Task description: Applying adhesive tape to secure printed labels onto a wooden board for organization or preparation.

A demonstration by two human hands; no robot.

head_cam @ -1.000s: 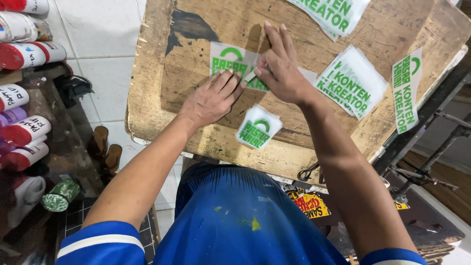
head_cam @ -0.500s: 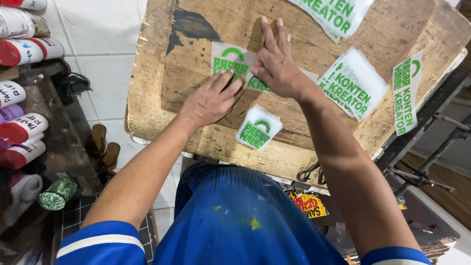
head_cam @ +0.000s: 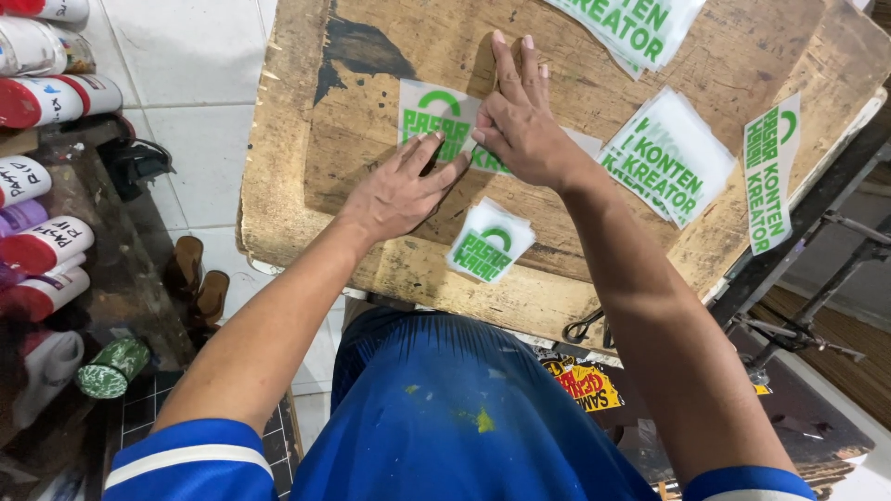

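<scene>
A clear film sheet with a green print (head_cam: pixel 429 113) lies on a worn wooden board (head_cam: pixel 297 195). My left hand (head_cam: pixel 401 192) rests flat on the sheet's near edge, fingers spread. My right hand (head_cam: pixel 520 125) lies flat across the sheet's right part, fingers straight and pointing away from me, thumb tucked at the film's edge. Neither hand grips anything that I can see. A small stack of green-printed films (head_cam: pixel 489 243) sits just below both hands, near the board's front edge.
More green-printed film stacks lie at the right (head_cam: pixel 670 156) and the top (head_cam: pixel 640 23), and a narrow strip (head_cam: pixel 770 176) lies by the right edge. Paint tubs with red lids (head_cam: pixel 42 246) line a shelf on the left. Sandals (head_cam: pixel 197 283) stand on the tiled floor.
My right hand has slid a little farther up the sheet, its fingers now straighter. My left hand has stayed on the sheet's near edge.
</scene>
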